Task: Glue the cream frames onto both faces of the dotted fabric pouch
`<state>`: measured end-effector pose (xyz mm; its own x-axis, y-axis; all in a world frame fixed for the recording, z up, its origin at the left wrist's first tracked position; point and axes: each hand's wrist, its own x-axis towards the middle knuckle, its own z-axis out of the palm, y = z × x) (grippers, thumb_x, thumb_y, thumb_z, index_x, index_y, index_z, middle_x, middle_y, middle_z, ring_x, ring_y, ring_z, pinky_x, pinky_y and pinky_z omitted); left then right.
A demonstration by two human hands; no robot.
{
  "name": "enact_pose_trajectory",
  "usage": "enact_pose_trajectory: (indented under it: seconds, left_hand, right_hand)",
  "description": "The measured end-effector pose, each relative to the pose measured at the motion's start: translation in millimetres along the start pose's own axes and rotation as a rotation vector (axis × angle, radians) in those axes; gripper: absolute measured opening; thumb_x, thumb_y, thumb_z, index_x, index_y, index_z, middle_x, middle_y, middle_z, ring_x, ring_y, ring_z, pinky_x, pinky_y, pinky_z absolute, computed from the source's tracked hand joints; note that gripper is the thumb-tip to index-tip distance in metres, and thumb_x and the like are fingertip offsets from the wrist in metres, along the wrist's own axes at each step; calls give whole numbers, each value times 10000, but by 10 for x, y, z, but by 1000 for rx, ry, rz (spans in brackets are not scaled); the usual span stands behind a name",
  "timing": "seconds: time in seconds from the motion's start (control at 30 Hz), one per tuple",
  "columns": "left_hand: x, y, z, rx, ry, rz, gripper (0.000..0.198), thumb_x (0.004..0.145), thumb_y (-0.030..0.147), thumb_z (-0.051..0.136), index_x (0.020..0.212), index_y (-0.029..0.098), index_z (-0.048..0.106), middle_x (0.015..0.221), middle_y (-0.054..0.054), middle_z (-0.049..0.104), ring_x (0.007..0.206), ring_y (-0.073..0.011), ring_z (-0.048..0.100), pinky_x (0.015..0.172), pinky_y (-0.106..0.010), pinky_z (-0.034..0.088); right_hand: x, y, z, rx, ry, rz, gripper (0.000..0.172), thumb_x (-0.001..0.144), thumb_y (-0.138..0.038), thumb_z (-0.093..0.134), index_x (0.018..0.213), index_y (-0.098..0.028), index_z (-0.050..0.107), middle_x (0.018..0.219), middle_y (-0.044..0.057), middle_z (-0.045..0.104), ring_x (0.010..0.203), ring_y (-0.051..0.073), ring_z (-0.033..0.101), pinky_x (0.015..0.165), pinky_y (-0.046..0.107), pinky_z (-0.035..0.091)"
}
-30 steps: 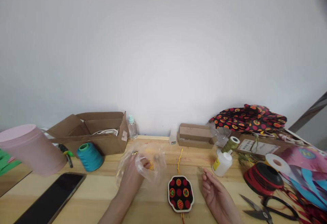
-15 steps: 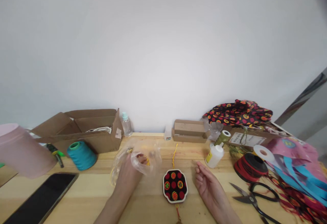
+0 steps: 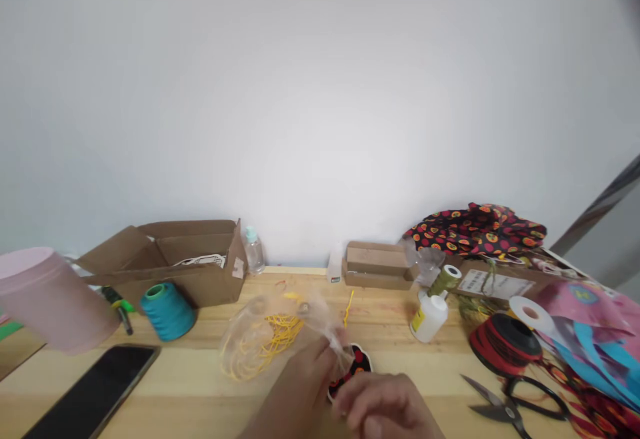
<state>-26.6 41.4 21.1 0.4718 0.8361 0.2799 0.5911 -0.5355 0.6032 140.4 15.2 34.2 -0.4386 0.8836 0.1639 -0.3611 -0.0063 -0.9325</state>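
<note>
My left hand [image 3: 313, 369] is closed on the gathered edge of a clear plastic bag [image 3: 327, 322], in front of the black patterned pendant. Yellow cords [image 3: 283, 332] lie in a loose bundle in the bag, to the left of that hand. The pendant [image 3: 361, 361], black cloth with red dots and a white scalloped rim, is mostly hidden behind both hands. Its twisted yellow cord [image 3: 349, 307] sticks out at the back. Just to the right, my right hand [image 3: 385, 405] has its fingers curled in at the pendant's front edge; what they hold, if anything, is hidden.
On the right lie black scissors [image 3: 503, 409], a red cord spool [image 3: 503, 345], a white glue bottle [image 3: 429, 319] and ribbons [image 3: 597, 355]. To the left are a phone [image 3: 95, 395], a teal thread cone [image 3: 167, 312] and a pink bin [image 3: 55, 302]. Cardboard boxes [image 3: 200, 285] line the wall.
My left hand has come out of the bag and moved right, drawing the bag's edge along. My right hand has moved left over the pendant. The yellow cords now show in the bag.
</note>
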Motion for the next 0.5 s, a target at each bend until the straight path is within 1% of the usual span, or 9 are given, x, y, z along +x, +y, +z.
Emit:
enact_pose_trajectory:
  seconds: [0.07,0.1,0.17,0.23,0.27,0.37,0.43,0.5]
  left_hand:
    - [-7,-74,-15,-25,-10,-14,207,813,177,457,838,232,655,848,-25,677,782,-136,620,779,-230,483]
    - [-20,-141,-46,-16,12,-20,211,814,175,455,836,234,657,883,-24,680,818,-135,620,786,-224,481]
    - [-54,-309,-150,64,79,-47,234,823,178,440,912,234,648,965,-23,677,891,-137,614,804,-223,477]
    - [-73,-492,-287,205,129,-95,246,821,192,439,954,222,644,973,-32,684,904,-149,618,818,-241,474]
    - [-69,-580,-359,276,132,-139,264,825,192,422,974,224,638,991,-34,680,917,-152,614,826,-253,471]
    - [12,-795,-550,338,149,-202,301,817,160,386,946,193,656,1022,-76,666,939,-197,600,836,-324,459]
    - [110,-882,-639,351,128,-222,310,797,132,394,932,200,664,1018,-72,666,945,-197,592,836,-317,447]
    - [212,-915,-691,361,94,-245,304,771,105,413,865,205,683,972,-68,680,931,-194,591,831,-299,431]
  right_hand:
    - [42,-16,38,-100,-74,14,182,725,-352,623,860,-265,709,1034,93,658,987,247,567,808,359,410]
    - [65,8,29,-134,-65,5,224,731,-351,617,932,-281,686,1120,87,621,1073,253,523,873,381,376]
    - [102,104,-20,-197,18,-32,296,726,-361,620,1011,-287,650,1210,84,564,1165,249,452,966,404,289]
    - [124,222,-76,-240,74,-57,325,721,-377,623,1031,-280,638,1234,87,543,1188,244,428,994,411,251]
    - [130,272,-98,-253,84,-75,327,722,-382,621,1031,-277,637,1235,87,542,1190,242,427,996,415,248]
    - [132,348,-135,-290,72,-129,320,737,-373,608,1045,-284,625,1235,76,543,1195,239,422,999,435,248]
    - [123,346,-152,-325,34,-107,327,755,-352,595,1076,-291,604,1257,71,522,1210,235,404,1007,443,238]
    - [108,337,-170,-347,-4,-62,343,768,-342,584,1107,-293,583,1283,68,497,1222,231,387,1014,436,240]
